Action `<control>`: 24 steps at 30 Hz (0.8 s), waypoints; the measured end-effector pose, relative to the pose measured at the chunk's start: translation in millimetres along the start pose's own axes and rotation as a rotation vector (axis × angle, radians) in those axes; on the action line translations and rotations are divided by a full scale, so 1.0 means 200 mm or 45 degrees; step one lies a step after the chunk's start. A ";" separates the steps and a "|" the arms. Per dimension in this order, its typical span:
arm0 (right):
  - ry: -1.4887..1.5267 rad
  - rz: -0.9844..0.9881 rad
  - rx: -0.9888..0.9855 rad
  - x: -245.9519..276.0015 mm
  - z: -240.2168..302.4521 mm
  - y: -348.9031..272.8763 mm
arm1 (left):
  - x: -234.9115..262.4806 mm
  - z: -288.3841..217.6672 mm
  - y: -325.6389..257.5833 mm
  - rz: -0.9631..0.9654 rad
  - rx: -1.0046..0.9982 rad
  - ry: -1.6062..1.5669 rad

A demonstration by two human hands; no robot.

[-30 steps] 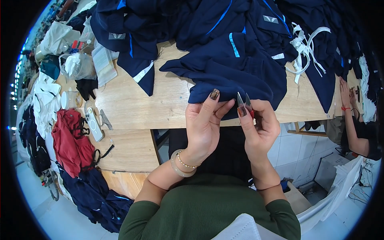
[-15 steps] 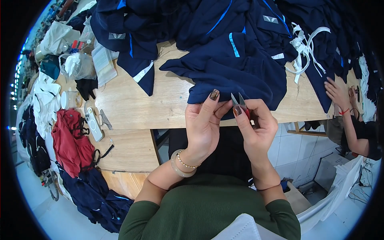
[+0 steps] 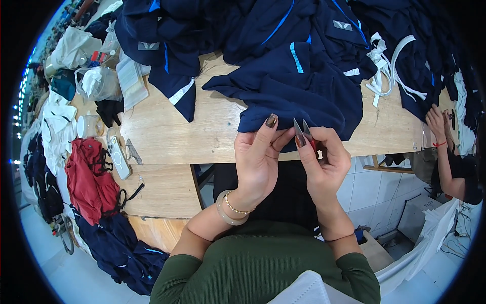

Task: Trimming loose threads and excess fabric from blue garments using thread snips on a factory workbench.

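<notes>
A navy garment with a light blue strip lies bunched at the table's near edge. My left hand pinches its near edge between thumb and fingers. Close beside it, my right hand is closed around small thread snips. Their two pointed metal blades stand a little apart and point up and away, over the cloth. Red shows on the snips between my fingers; the rest of their grip is hidden in my palm.
More navy garments are heaped across the far side of the wooden table. White straps lie at right, near a co-worker's hand. To the left are a phone, a red bag and plastic bags.
My hands and the snips have hardly moved. At right, the co-worker's hand has shifted nearer the edge, the navy cloth there has moved right, and the white straps have changed shape.
</notes>
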State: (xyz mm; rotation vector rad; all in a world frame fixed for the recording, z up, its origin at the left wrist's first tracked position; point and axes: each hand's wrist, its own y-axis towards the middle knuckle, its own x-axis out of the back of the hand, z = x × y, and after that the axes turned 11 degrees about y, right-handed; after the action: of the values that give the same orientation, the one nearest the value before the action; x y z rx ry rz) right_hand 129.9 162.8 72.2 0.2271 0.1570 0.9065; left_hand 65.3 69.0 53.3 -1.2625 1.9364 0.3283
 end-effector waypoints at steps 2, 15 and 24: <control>-0.016 -0.002 0.038 -0.01 0.00 0.00 | 0.00 0.00 0.00 0.024 -0.005 -0.009; -0.001 -0.033 0.050 -0.02 0.00 0.00 | 0.00 -0.01 0.00 0.029 0.010 -0.005; 0.042 -0.053 0.031 0.00 0.03 0.02 | 0.01 -0.01 0.01 -0.037 0.056 0.033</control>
State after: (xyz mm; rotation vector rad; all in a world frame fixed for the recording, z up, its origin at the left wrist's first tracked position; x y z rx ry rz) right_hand 127.2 164.1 79.6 0.2306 0.2025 0.8672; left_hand 63.5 68.1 53.1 -1.2710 1.9344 0.2544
